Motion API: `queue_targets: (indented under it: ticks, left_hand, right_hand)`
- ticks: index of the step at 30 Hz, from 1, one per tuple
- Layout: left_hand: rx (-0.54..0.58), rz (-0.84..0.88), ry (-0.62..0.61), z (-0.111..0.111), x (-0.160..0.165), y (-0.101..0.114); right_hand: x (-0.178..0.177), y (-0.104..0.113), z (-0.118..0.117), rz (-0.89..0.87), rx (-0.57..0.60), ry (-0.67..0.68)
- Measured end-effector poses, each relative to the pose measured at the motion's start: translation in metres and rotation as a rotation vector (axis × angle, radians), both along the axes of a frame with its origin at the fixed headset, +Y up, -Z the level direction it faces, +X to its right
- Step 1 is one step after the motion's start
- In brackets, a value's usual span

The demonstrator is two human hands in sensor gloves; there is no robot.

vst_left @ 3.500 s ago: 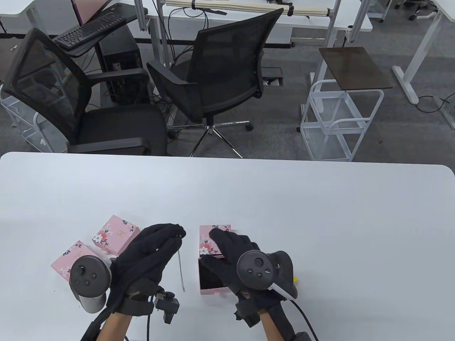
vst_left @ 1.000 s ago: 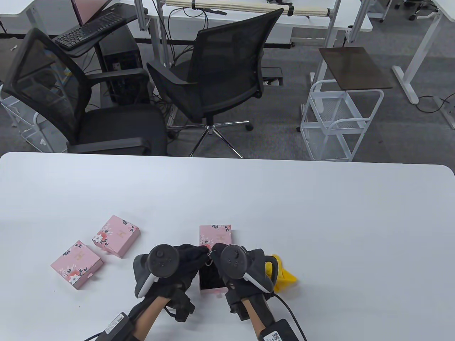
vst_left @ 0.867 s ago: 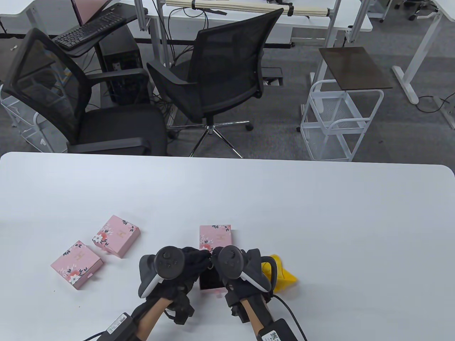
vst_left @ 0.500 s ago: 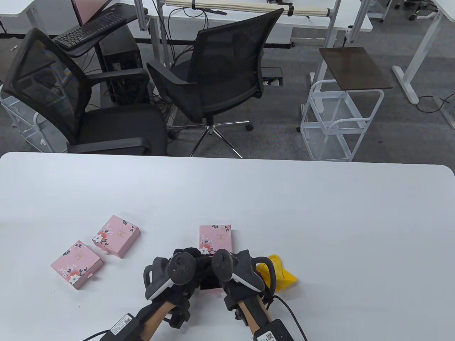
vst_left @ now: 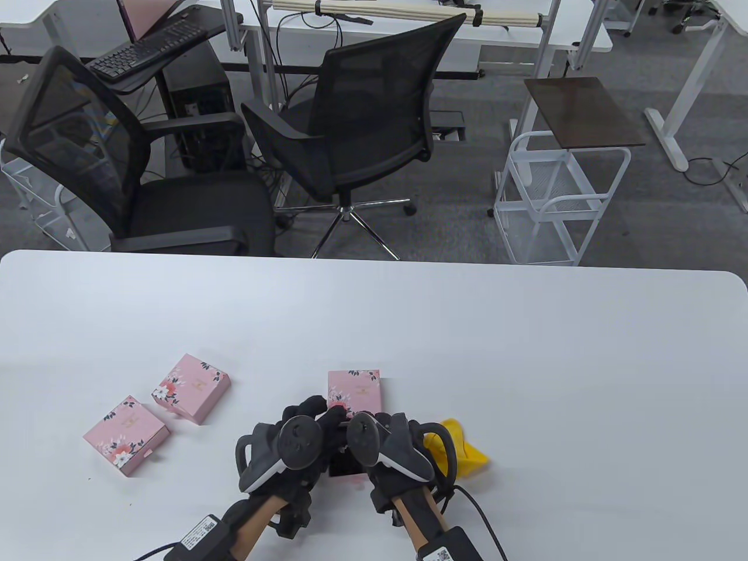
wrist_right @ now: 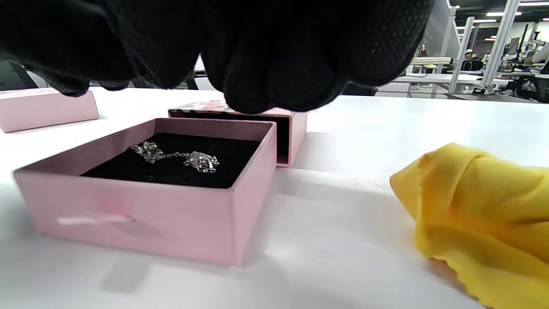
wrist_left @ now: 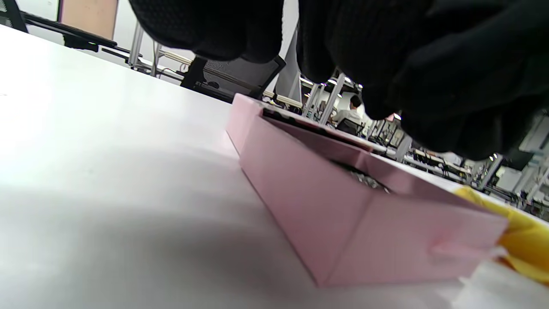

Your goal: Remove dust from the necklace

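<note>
Your two gloved hands hover close together over an open pink drawer box (wrist_right: 146, 214) near the front edge of the white desk (vst_left: 526, 362). The necklace (wrist_right: 176, 158), a thin silver chain, lies bunched on the black lining inside that drawer, touched by neither hand. Your left hand (vst_left: 304, 435) sits above the drawer's left side and your right hand (vst_left: 380, 447) above its right side. Both grips hold nothing; the right hand's fingers (wrist_right: 274, 81) hang bunched just above the drawer, and the left hand's fingers (wrist_left: 386, 64) are loosely curled. The drawer's floral sleeve (vst_left: 355, 392) lies just behind it. A crumpled yellow cloth (wrist_right: 480, 223) lies just right of the drawer. Two closed pink boxes (vst_left: 158, 412) rest well left of it.
</note>
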State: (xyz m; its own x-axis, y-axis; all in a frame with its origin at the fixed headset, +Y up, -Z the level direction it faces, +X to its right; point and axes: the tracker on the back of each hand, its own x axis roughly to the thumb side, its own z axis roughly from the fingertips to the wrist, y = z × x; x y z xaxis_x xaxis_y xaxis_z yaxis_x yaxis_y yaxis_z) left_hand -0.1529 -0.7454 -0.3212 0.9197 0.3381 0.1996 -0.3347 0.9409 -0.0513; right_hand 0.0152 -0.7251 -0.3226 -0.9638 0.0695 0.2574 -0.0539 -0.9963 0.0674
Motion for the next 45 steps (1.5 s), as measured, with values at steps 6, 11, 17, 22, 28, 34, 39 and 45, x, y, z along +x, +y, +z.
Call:
queue_targets:
  ticks: [6, 11, 17, 22, 28, 34, 39, 45]
  left_hand:
    - [-0.034, 0.124, 0.033, -0.01, -0.016, -0.007]
    - [-0.105, 0.094, -0.006, -0.016, -0.016, -0.015]
    - [-0.221, 0.002, -0.101, -0.017, -0.005, -0.024]
    - [-0.221, -0.021, -0.116, -0.017, 0.001, -0.029]
    - [-0.249, -0.046, -0.111, -0.019, 0.002, -0.033]
    - [-0.239, -0.021, -0.099, -0.021, 0.0, -0.031]
    - [-0.235, -0.021, -0.096, -0.02, 0.0, -0.031]
    - [-0.236, -0.01, -0.095, -0.021, 0.0, -0.031]
  right_hand:
    - [0.001, 0.009, 0.004, -0.028, 0.017, 0.012]
    - [0.008, 0.021, 0.009, -0.086, 0.028, 0.01]
    - [0.008, 0.003, 0.021, 0.109, -0.131, 0.06]
    - [0.009, -0.013, 0.028, 0.155, -0.129, 0.071]
    - [0.004, -0.029, 0.033, 0.212, -0.078, 0.064]
    - [-0.001, -0.034, 0.034, 0.236, 0.023, 0.053]
    - [0.0, -0.035, 0.035, 0.252, 0.074, 0.065]
    - [0.007, -0.03, 0.033, 0.232, 0.104, 0.036]
